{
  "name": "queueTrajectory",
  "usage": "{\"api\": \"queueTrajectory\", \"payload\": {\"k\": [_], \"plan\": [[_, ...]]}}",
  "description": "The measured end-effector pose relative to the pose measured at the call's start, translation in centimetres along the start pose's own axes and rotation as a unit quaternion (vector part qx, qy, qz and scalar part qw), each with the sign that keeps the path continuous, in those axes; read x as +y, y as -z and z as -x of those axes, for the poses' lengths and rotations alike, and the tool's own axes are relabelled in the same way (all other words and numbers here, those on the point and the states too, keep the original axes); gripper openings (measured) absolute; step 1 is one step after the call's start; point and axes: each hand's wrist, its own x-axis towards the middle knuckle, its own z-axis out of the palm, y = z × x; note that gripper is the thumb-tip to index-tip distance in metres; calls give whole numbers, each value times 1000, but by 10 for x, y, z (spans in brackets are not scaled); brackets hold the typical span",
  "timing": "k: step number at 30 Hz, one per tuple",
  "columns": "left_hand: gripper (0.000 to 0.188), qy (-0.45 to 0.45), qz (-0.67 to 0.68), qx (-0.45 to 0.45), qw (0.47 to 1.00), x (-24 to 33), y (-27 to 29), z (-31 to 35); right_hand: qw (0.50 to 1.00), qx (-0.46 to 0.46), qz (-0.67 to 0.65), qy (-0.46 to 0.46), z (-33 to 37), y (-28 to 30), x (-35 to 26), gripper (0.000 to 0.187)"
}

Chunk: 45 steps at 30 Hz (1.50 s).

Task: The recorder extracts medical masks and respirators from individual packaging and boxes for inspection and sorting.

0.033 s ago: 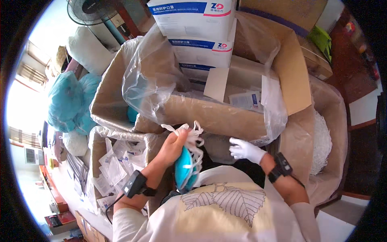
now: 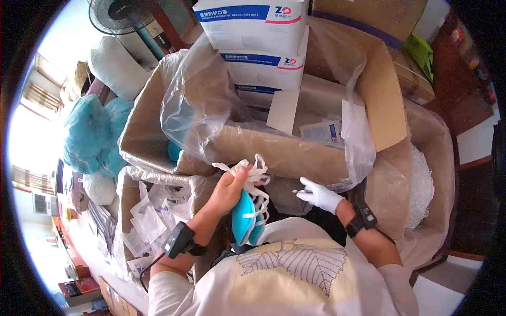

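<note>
While 4 open brown cartons (image 2: 274,150) ring the person, with 1 at 12 o'clock and the others at 10, 8 and 3 o'clock from the middle of the view, at least 3 white boxes (image 2: 253,31) stand stacked at 12 o'clock. At 9 o'clock rest 2 bulging teal bags (image 2: 84,131).

The person's 2 hands work near the centre. At 7 o'clock the bare left hand (image 2: 230,187) is closed in a pinch on white straps (image 2: 257,171); at 4 o'clock the gloved right hand (image 2: 320,197) is loosely spread, with nothing visible in it.

Teal masks (image 2: 241,213) hang at 6 o'clock, just below the left hand; there seem to be 2, though their overlap may hide more. Smaller white packets (image 2: 145,224) fill the 8 o'clock carton, too many to count.

The step in hand looks like managing the masks by their straps. The next move, I judge, calls for a firm left pinch and untangled loops, leaving the 1 free hand for steadying. The straps cross too much to number.
</note>
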Motion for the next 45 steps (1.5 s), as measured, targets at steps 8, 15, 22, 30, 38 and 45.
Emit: {"api": "queueTrajectory", "payload": {"k": [8,15,22,30,38,45], "plan": [[42,-179,-31,115,977,24,-18,-31,972,-187,-11,139,17,-9,-86,51],[42,-264,-175,247,916,8,-52,-46,945,-52,-321,25,5,-32,-140,39],[33,-158,-148,273,937,3,-46,-50,709,-93,-693,92,-20,-19,-143,27],[39,-226,-498,442,711,36,116,-66,968,-28,-245,-51,47,11,-147,36],[58,-45,271,26,961,65,49,-51,991,61,-106,59,6,22,-152,32],[65,-9,459,-251,852,44,-9,-31,904,31,154,398,6,-13,-224,65]]}}
